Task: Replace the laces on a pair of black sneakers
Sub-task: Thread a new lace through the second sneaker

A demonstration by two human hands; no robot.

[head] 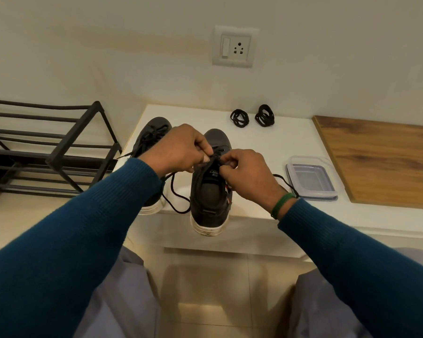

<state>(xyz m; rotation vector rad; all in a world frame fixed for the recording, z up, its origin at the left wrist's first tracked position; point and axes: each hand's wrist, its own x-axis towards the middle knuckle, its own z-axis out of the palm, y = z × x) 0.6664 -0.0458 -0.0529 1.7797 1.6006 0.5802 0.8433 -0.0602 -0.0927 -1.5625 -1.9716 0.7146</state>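
The left hand point(181, 148) and right hand point(248, 173) pinch the lace point(172, 189), hiding the sneaker's point(209, 201) eyelets; its tongue label is unreadable.

Open counter point(266, 142) between near sneaker point(210, 196) and plastic container point(310, 178), closed off behind by coiled laces point(239, 118), right by wooden board point(381, 162), left by shoe rack point(59, 147).

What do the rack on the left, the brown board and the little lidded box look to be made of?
Rack: probably metal with a matte dark finish; the bars are thin, straight and joined at the corners.
Board: wood or wood-look laminate, satin; it has streaky brown grain, and I can't tell which.
Lidded box: plastic, translucent grey with a clearer rim; light shows through it.
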